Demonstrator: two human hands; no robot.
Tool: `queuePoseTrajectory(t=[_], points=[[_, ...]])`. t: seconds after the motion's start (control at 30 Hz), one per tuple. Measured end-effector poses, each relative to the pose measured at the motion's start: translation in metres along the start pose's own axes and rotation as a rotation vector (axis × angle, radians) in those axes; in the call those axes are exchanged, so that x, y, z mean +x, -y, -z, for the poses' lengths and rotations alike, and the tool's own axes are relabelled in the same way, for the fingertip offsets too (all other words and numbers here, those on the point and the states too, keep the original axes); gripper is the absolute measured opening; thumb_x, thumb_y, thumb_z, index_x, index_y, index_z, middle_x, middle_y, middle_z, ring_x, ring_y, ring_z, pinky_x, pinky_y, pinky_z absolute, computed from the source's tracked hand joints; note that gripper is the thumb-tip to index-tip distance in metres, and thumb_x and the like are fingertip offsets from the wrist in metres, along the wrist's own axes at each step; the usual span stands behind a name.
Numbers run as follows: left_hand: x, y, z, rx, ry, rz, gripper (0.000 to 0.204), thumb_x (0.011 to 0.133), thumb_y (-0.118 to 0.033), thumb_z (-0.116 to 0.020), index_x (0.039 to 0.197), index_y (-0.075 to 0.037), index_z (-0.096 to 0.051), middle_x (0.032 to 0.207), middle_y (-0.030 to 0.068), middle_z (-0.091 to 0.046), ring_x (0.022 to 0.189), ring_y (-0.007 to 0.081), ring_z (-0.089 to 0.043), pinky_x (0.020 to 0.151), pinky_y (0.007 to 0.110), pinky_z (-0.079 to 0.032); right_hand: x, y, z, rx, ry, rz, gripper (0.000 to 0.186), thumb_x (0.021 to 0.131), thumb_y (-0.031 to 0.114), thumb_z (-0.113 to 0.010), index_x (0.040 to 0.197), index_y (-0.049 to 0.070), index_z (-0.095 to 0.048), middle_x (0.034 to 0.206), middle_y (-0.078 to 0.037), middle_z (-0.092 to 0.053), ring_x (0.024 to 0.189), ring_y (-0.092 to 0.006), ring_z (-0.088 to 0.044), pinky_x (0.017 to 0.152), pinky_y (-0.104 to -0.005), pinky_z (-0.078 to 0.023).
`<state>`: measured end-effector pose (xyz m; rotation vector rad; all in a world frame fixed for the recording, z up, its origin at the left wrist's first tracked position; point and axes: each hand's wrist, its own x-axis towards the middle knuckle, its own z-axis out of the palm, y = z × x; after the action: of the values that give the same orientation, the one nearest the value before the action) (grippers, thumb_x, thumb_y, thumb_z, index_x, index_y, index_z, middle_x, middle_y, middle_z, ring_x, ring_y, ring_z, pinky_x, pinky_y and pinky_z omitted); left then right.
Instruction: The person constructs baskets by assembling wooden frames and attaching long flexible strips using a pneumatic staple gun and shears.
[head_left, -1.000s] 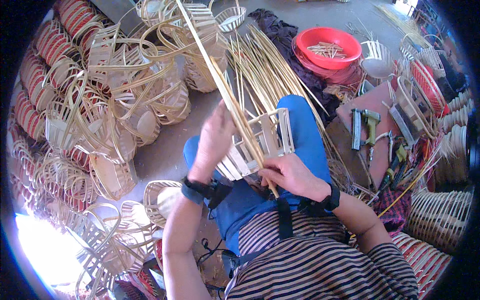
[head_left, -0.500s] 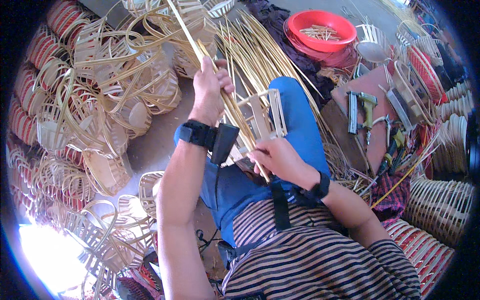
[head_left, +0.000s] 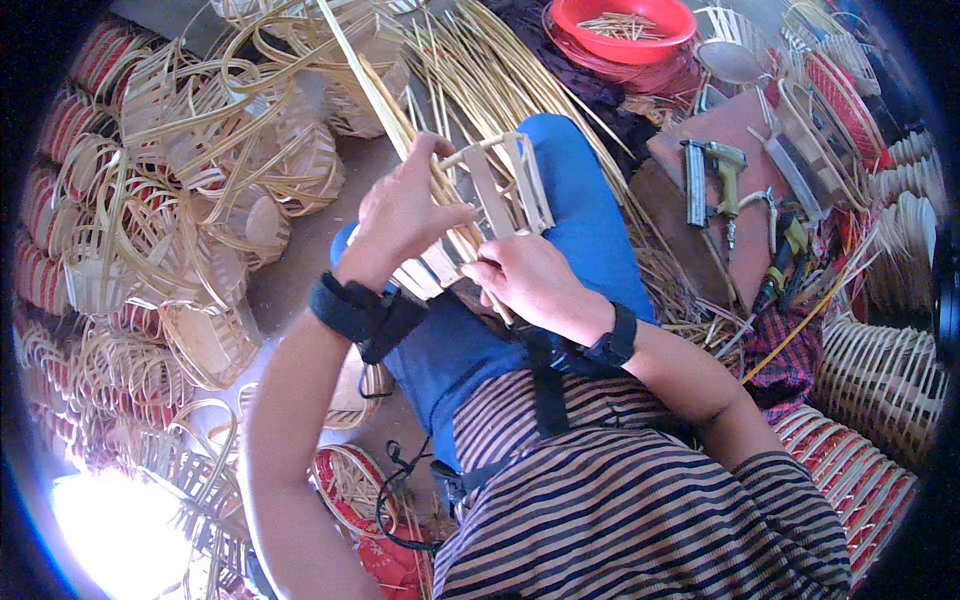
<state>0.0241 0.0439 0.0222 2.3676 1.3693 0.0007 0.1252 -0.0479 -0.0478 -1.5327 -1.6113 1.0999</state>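
Long, thin bamboo strips (head_left: 385, 105) slant from the top of the view down to my lap. My right hand (head_left: 530, 280) pinches their lower ends between thumb and fingers. Higher up, my left hand (head_left: 400, 215) lies around the strips, its thumb stretched out and apart from the fingers, so the hold looks loose. Some of its fingers are hidden behind the strips. Beyond both hands, a small slatted basket frame (head_left: 533, 180) of pale wood rests tilted on my lap against my blue-trousered knee, partly covered by the hands and strips.
Piled woven baskets (head_left: 200, 170) fill the left side. Loose bamboo strips (head_left: 520, 70) lie ahead. A red basin (head_left: 640, 45) holding short sticks stands at the far right. A green-and-silver staple gun (head_left: 728, 180) lies on a reddish board (head_left: 750, 250), with pliers (head_left: 760, 205) beside it.
My left hand has slid down the strips toward my right hand, its thumb now spread away from the fingers. My right hand has shifted slightly left and up, still pinching the strips.
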Motion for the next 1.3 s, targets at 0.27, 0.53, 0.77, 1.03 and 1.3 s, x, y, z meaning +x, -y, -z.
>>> queuePoseTrajectory(t=[0.27,0.53,0.77,1.03,1.3], points=[[-0.003,0.017,0.007,-0.202,-0.018,-0.068,0.056,0.051,-0.019,-0.062,0.100,-0.006,-0.037,0.093,0.0105,-0.044,0.091,0.0222,-0.043,0.081,0.030,-0.033,-0.056,-0.099,0.093,-0.417,-0.361,-0.246,0.025,0.070,0.026,-0.054,0.073,0.000,-0.053,0.066,-0.014,-0.055,0.060,-0.0256,-0.054,0.057,-0.0312,-0.043],[-0.007,0.000,0.009,-0.039,-0.011,-0.092,0.055,0.057,-0.023,-0.064,0.103,-0.008,-0.036,0.101,0.0126,-0.047,0.100,0.0270,-0.043,0.085,0.034,-0.032,-0.196,-0.307,0.226,-0.812,-0.829,-0.956,0.026,0.066,0.021,-0.056,0.080,-0.001,-0.051,0.074,-0.015,-0.054,0.067,-0.0264,-0.053,0.060,-0.0324,-0.042],[-0.008,-0.002,0.002,-0.012,-0.016,-0.016,0.054,0.059,-0.023,-0.063,0.102,-0.012,-0.032,0.089,0.0166,-0.051,0.086,0.0314,-0.050,0.074,0.036,-0.037,-0.191,-0.347,0.251,-0.746,-0.715,-1.100,0.028,0.066,0.020,-0.056,0.084,-0.001,-0.049,0.076,-0.013,-0.053,0.067,-0.0229,-0.051,0.061,-0.0302,-0.041],[0.003,0.001,-0.005,0.002,-0.032,-0.032,0.055,0.057,-0.026,-0.064,0.101,-0.013,-0.032,0.081,0.0200,-0.052,0.079,0.0349,-0.052,0.068,0.038,-0.039,-0.191,-0.305,0.265,-0.409,-0.966,-0.708,0.031,0.067,0.019,-0.057,0.089,-0.001,-0.047,0.080,-0.010,-0.052,0.067,-0.0188,-0.049,0.062,-0.0277,-0.040],[0.007,-0.003,-0.005,-0.013,-0.035,-0.032,0.057,0.057,-0.026,-0.064,0.102,-0.012,-0.033,0.083,0.0204,-0.053,0.081,0.0350,-0.051,0.070,0.039,-0.038,-0.142,-0.110,0.184,0.173,-0.484,-0.325,0.029,0.067,0.014,-0.057,0.090,-0.001,-0.048,0.081,-0.009,-0.053,0.068,-0.0175,-0.051,0.063,-0.0270,-0.040]])
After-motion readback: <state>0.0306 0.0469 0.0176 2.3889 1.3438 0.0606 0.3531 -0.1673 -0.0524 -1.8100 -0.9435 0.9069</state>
